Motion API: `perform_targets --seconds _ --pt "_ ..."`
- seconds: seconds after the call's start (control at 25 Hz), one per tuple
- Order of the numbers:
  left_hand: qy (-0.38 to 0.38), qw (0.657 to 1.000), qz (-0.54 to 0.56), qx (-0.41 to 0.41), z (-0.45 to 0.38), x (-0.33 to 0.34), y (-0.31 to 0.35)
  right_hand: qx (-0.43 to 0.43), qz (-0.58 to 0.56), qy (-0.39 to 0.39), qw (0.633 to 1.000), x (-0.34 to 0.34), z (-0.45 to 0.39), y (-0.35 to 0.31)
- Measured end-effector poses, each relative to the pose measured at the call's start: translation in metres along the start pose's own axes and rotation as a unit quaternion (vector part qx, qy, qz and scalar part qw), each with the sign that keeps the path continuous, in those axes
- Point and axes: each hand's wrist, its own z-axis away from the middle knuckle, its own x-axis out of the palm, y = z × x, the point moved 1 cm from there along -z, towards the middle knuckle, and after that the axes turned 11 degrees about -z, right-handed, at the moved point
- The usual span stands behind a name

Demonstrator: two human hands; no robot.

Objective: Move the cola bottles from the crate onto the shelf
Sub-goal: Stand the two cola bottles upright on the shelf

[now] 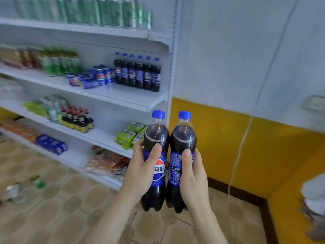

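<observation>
1. Both forearms reach up from 6 o'clock; the left hand (140,170) has its fingers (155,151) wrapped around the left cola bottle (154,161), and the right hand (192,175) grips the right cola bottle (182,162).
2. Upright and touching, the bottles hang in the air at centre, blue-capped; the left label shows the Pepsi globe and "可乐", the right one small print I cannot read.
3. At 11 o'clock, six matching bottles (138,73) line the shelf (123,95), with blue Pepsi cans (98,77) beside them.
4. At 9 o'clock stand dark red-capped bottles (77,118); green packets (130,135) lie just behind the left hand.
5. At 3 o'clock a white cord (244,136) runs down the yellow wall (246,148).
</observation>
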Motion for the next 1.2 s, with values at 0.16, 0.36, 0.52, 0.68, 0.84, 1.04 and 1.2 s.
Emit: perform_targets --seconds 0.16,0.36,0.52,0.68,0.84,1.04,1.2 --pt "0.092 0.995 -0.035 -0.017 0.007 -0.072 -0.001 0.001 -0.018 -0.084 0.996 0.067 0.009 0.003" --pt "0.166 0.984 -0.051 -0.021 0.012 -0.126 -0.007 0.018 -0.044 -0.173 0.984 0.123 0.012 0.009" --pt "0.206 0.977 -0.044 -0.025 0.000 -0.147 -0.008 0.027 -0.058 -0.223 0.973 0.153 -0.005 0.019" --pt "0.227 0.973 -0.035 -0.023 -0.021 -0.154 -0.008 0.032 -0.058 -0.256 0.964 0.172 -0.031 0.027" --pt "0.244 0.969 -0.028 -0.012 -0.046 -0.161 -0.013 0.024 -0.066 -0.281 0.957 0.190 -0.059 0.036" --pt "0.260 0.965 -0.022 -0.008 -0.076 -0.180 -0.027 0.025 -0.063 -0.285 0.956 0.220 -0.082 0.053" --pt "0.254 0.967 -0.033 -0.007 -0.125 -0.221 -0.042 0.027 -0.063 -0.279 0.958 0.269 -0.112 0.064"
